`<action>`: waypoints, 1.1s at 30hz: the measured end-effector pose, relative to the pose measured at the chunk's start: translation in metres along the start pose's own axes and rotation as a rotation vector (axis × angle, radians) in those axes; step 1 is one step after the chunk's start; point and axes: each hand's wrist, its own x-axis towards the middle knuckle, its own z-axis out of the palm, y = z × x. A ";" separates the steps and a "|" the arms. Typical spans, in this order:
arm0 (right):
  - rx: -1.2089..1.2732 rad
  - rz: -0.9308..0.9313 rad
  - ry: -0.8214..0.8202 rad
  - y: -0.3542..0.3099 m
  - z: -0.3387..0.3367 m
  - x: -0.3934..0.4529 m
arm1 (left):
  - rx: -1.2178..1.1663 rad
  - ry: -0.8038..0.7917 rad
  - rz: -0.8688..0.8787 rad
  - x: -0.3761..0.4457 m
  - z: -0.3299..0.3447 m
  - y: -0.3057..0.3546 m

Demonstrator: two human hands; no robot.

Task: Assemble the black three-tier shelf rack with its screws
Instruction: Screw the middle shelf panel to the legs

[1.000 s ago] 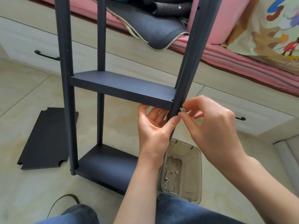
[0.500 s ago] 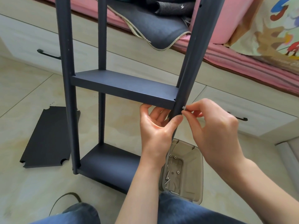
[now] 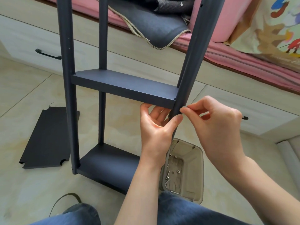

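Observation:
The black shelf rack [image 3: 125,88] stands upright on the floor with a middle shelf and a bottom shelf [image 3: 110,166] fitted between its posts. My left hand [image 3: 158,125] grips the near right post [image 3: 191,65] just under the middle shelf, thumb on the front. My right hand [image 3: 215,125] pinches a small silver screw [image 3: 185,106] against the right side of that post at shelf level. A loose black shelf panel [image 3: 48,140] lies flat on the floor to the left.
A clear plastic tub [image 3: 186,171] with screws and washers sits on the floor by my knees. A bed base with drawers and black handles [image 3: 47,54] runs behind the rack. A dark cloth [image 3: 152,30] hangs over the pink mattress edge.
My right hand has brought the screw in against the post, and its fingers have shifted on it. My left hand keeps its grip on the post.

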 end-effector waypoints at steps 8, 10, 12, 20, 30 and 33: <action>-0.048 -0.077 0.008 0.004 0.002 -0.004 | -0.010 -0.002 -0.007 -0.003 0.002 -0.002; -0.044 -0.077 0.008 0.004 0.001 -0.004 | -0.015 0.007 -0.008 -0.002 0.002 -0.001; -0.034 -0.056 0.008 0.004 0.002 -0.003 | -0.022 0.010 -0.005 -0.002 0.002 0.000; -0.041 -0.104 0.003 0.003 0.005 -0.004 | -0.024 -0.007 -0.007 -0.002 0.001 0.001; 0.103 0.134 -0.054 0.001 0.000 0.002 | -0.001 0.003 -0.009 -0.002 0.003 0.000; 0.093 0.095 -0.058 0.001 0.000 0.001 | -0.003 -0.001 -0.010 -0.002 0.002 0.000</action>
